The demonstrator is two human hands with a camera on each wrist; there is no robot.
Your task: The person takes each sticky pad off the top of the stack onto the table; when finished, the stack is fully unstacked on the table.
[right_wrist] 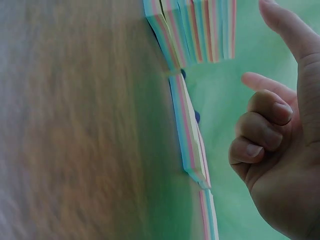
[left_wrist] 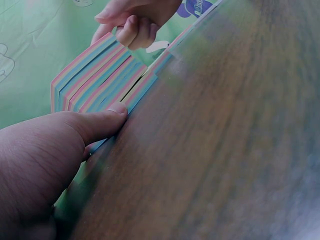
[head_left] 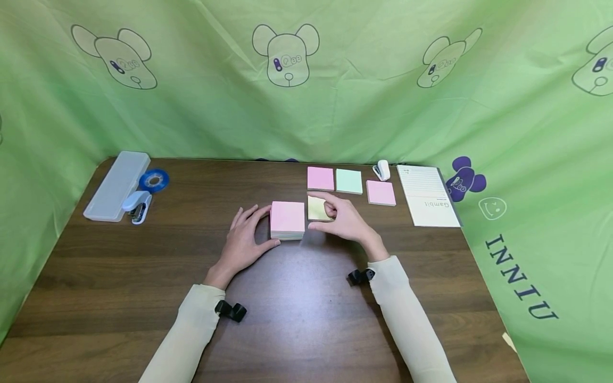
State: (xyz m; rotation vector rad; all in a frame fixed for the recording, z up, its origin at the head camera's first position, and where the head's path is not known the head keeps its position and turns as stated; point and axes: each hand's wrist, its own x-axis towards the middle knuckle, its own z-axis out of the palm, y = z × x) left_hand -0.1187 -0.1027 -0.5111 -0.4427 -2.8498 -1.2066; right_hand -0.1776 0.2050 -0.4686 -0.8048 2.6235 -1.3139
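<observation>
Because our left hand [head_left: 241, 242] holds the stack of sticky notes [head_left: 288, 217] with thumb at the near side and fingers at the left, we judge that this grip keeps the layers even. Just right of this grip, our right hand [head_left: 348, 221] holds nothing; the yellow pad [head_left: 317, 209] shows between its thumb and forefinger, which stand apart, perhaps to suit such a width.

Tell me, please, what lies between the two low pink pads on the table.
In the head view, the mint-green pad lies between the left pink pad and the right pink pad.
</observation>
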